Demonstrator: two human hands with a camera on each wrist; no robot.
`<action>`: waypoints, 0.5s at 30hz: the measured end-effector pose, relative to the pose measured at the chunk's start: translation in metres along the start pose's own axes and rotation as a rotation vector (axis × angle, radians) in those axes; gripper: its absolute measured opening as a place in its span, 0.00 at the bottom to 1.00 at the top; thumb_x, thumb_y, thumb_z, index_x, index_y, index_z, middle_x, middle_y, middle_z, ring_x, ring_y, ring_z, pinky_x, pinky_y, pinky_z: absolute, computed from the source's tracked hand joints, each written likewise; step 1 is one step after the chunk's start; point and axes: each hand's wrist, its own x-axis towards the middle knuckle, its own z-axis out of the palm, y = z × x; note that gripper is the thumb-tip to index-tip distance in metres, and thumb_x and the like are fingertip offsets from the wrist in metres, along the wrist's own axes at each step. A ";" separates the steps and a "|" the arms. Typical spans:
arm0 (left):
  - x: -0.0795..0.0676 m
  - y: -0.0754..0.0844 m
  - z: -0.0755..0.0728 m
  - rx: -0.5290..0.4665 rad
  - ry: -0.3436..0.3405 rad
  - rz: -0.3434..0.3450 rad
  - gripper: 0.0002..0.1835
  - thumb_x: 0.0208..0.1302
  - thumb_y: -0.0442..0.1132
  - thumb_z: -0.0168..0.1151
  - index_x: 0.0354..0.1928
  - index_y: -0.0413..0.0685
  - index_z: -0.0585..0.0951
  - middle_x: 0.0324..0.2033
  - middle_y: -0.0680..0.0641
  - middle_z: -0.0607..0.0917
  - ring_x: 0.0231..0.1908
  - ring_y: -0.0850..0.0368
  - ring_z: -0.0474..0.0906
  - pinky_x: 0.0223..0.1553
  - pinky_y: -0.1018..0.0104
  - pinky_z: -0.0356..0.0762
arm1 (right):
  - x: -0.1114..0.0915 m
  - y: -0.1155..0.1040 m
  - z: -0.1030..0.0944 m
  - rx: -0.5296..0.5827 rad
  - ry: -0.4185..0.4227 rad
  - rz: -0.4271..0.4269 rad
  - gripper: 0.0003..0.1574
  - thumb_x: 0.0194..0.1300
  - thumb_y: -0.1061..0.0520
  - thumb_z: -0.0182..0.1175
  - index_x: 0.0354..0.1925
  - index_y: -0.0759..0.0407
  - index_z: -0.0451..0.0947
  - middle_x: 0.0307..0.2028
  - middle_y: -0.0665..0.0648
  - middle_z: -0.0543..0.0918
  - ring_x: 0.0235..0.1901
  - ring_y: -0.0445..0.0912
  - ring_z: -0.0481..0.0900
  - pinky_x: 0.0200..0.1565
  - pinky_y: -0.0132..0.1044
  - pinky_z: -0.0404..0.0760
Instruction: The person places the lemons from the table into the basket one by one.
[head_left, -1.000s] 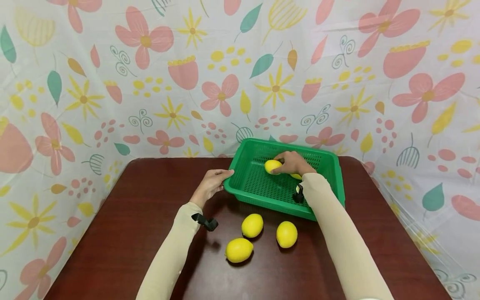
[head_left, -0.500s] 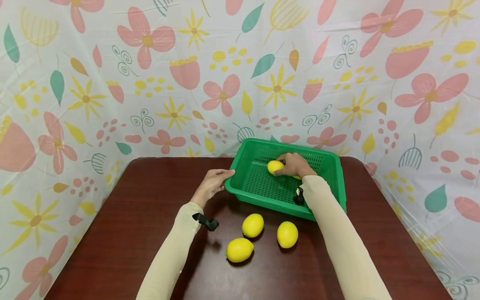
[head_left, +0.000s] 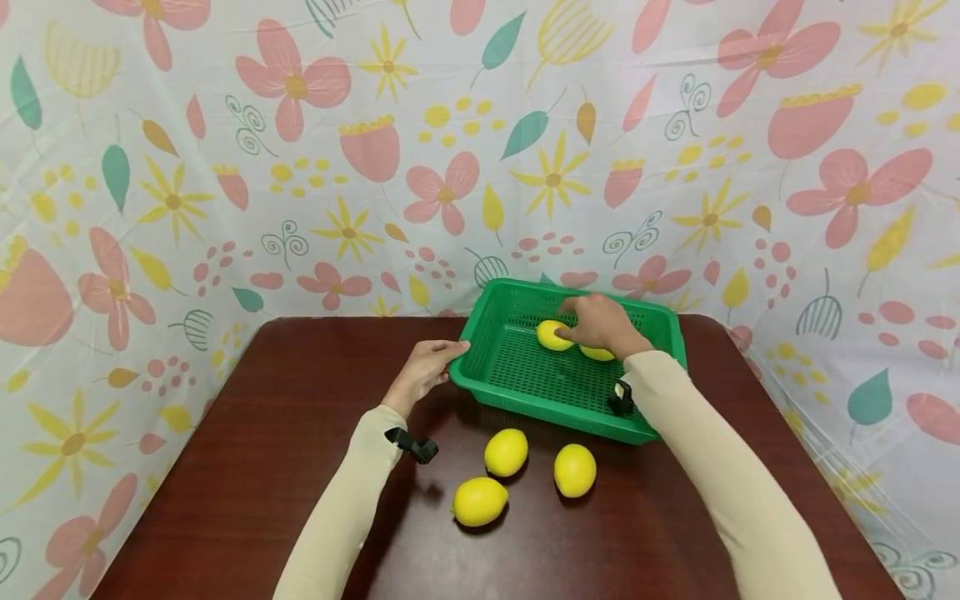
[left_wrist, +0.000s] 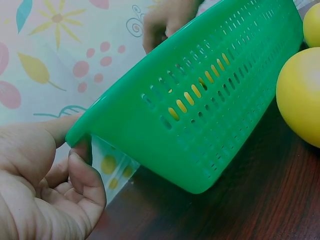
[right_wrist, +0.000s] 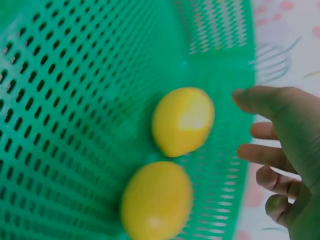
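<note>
My left hand [head_left: 423,372] pinches the left rim of a green plastic basket [head_left: 551,407], thumb on top and fingers below, as the left wrist view shows. Two yellow lemons lie inside near the back wall: one lemon [head_left: 551,335] on the left, another lemon [head_left: 597,353] partly covered by my right hand [head_left: 602,323]. That hand hovers over them with spread fingers. In the right wrist view its fingertips [right_wrist: 241,97] stand apart from the upper lemon [right_wrist: 184,121], and nothing is in its grasp.
Three more lemons rest on the dark wooden table [head_left: 300,467] in front of the basket: one lemon [head_left: 506,452] nearest it, one lemon [head_left: 479,502] closer to me, one lemon [head_left: 575,470] to the right. A flower-patterned curtain [head_left: 442,167] hangs behind the table.
My right hand has let go of the left lemon in the basket and lifted up and rightward. More of the second lemon shows. My left hand stays on the rim.
</note>
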 end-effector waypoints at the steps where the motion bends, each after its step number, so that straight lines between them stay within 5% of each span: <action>1: 0.001 -0.001 0.000 -0.003 0.001 -0.004 0.20 0.57 0.54 0.69 0.45 0.48 0.85 0.22 0.53 0.73 0.21 0.60 0.67 0.32 0.64 0.71 | -0.005 -0.003 -0.006 -0.007 0.022 -0.010 0.31 0.59 0.41 0.66 0.55 0.56 0.79 0.49 0.60 0.83 0.42 0.53 0.81 0.40 0.51 0.79; 8: 0.001 -0.003 0.000 -0.016 -0.010 -0.020 0.21 0.56 0.54 0.70 0.45 0.49 0.85 0.22 0.53 0.73 0.21 0.61 0.67 0.32 0.65 0.72 | -0.052 -0.031 -0.043 0.022 0.166 -0.033 0.24 0.63 0.44 0.63 0.52 0.56 0.80 0.43 0.59 0.85 0.26 0.47 0.81 0.26 0.44 0.79; 15: 0.000 0.001 -0.001 -0.025 -0.022 -0.004 0.22 0.58 0.53 0.68 0.48 0.45 0.84 0.25 0.52 0.77 0.22 0.61 0.69 0.31 0.66 0.71 | -0.101 -0.061 -0.052 0.105 0.240 -0.015 0.20 0.62 0.45 0.64 0.48 0.54 0.81 0.41 0.56 0.85 0.34 0.49 0.82 0.32 0.46 0.79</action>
